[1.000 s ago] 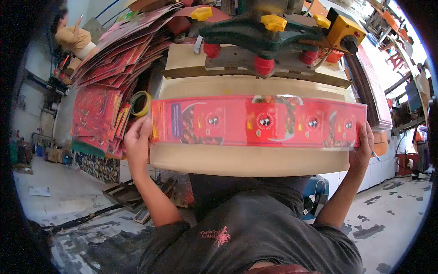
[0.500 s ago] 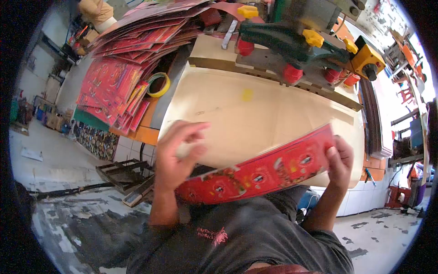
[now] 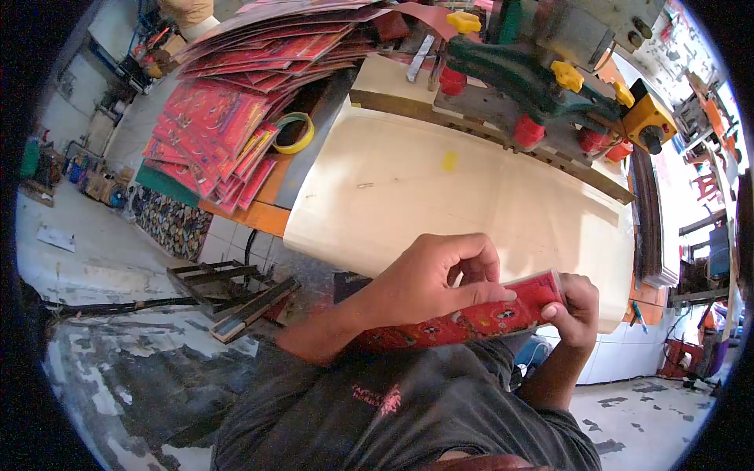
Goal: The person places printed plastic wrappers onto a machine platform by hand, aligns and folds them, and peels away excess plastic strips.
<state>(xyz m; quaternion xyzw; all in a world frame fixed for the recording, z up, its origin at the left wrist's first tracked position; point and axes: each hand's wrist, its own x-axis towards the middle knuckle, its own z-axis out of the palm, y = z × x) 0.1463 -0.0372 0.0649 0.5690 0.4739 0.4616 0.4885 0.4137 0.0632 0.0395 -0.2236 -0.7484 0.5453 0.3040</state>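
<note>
A long red printed strip (image 3: pixel 455 323) slants across the front of my shirt, its right end raised. My right hand (image 3: pixel 576 310) grips that end between thumb and fingers. Across the strip reaches my left hand (image 3: pixel 459 275), its fingers curled and its thumb against the strip's upper edge near the right end. Whether it pinches anything is not clear. Beyond my hands lies the cream work surface (image 3: pixel 408 188), with a small yellow mark on it. The strip's left end is partly hidden behind my left forearm.
A green machine frame (image 3: pixel 510 71) with yellow knobs and red feet stands at the back. Left are piled red printed sheets (image 3: pixel 212 118) and a yellow tape roll (image 3: pixel 295 133). A yellow control box (image 3: pixel 649 122) is at right. Part of another person (image 3: pixel 188 12) shows top left.
The strip, first held level by both hands, has come down toward my body and tilted. My left hand let go of its left end and moved right, beside my right hand. The view has shifted.
</note>
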